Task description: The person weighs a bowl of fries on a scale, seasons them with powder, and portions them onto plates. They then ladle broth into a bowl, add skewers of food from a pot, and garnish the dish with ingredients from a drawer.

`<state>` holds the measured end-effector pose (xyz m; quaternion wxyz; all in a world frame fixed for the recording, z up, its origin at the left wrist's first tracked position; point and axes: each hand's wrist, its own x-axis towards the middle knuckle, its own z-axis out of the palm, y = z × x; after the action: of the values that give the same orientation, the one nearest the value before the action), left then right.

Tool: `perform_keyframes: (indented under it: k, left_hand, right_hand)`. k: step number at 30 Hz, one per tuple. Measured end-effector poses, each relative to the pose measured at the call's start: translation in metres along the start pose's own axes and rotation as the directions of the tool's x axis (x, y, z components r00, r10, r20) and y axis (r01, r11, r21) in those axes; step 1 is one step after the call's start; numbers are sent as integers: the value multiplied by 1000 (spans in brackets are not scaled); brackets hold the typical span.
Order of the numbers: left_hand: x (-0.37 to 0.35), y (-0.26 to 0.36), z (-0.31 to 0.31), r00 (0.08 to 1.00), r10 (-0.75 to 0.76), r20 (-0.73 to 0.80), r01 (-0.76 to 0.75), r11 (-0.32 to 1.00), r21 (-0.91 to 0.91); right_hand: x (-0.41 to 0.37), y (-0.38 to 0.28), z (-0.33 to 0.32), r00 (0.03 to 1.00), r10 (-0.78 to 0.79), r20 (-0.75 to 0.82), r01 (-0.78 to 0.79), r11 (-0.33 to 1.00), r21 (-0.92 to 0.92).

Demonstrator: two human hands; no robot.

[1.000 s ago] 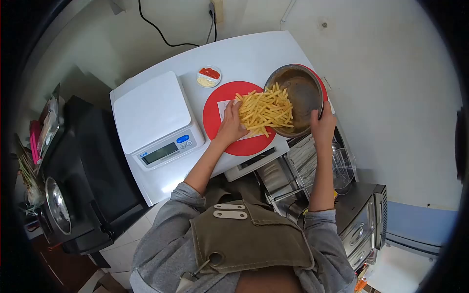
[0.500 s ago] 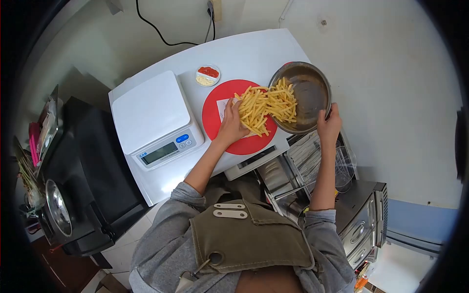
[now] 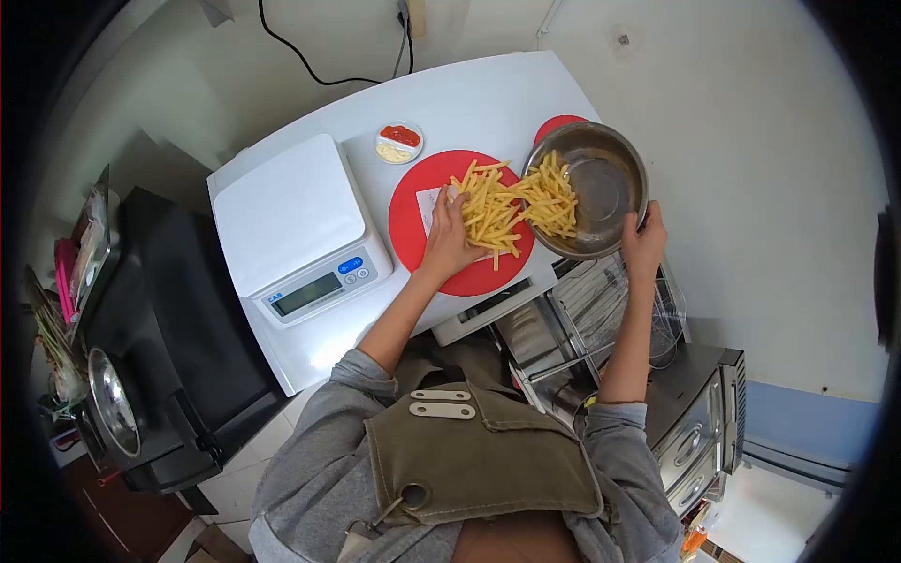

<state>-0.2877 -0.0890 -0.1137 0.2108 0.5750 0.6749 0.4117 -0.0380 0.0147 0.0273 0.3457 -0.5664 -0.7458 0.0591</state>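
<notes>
A steel bowl (image 3: 605, 183) is tilted over a red round plate (image 3: 413, 220) on the white table (image 3: 488, 103). My right hand (image 3: 643, 246) grips the bowl's near rim. French fries (image 3: 511, 202) spill from the bowl onto a white paper on the plate. My left hand (image 3: 449, 239) rests on the plate with its fingers spread against the left side of the fry pile.
A white digital scale (image 3: 291, 225) stands left of the plate. A small dish of red and pale sauces (image 3: 400, 143) sits behind it. Another red plate (image 3: 556, 126) peeks out behind the bowl. Steel racks (image 3: 587, 310) and an oven (image 3: 699, 422) lie to the right, black appliances (image 3: 160, 338) to the left.
The bowl has moved right and flattened while more fries slid onto the plate. My right hand followed it; my left hand stayed at the pile.
</notes>
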Motion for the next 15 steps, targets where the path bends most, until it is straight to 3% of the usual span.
perform_keyframes:
  k: [2, 8, 11, 14, 15]
  left_hand:
    - [1, -3, 5, 999, 8, -52, -8, 1000, -5]
    - [-1, 2, -1, 1000, 22, 10, -21, 999, -34]
    - [-2, 2, -1, 997, 78, 11, -78, 997, -3]
    - [0, 3, -1, 996, 93, 4, -93, 995, 31]
    - [3, 3, -2, 995, 99, 9, -99, 995, 31]
  right_hand:
    - [0, 7, -3, 1000, -24, -14, 25, 1000, 10]
    - [-5, 21, -8, 998, 50, -23, -49, 998, 45]
    - [-7, 24, -4, 999, 6, -46, -5, 1000, 12]
    - [-9, 38, 1, 998, 12, -61, -7, 996, 94]
    - [-9, 37, -3, 995, 102, -19, -98, 981, 165]
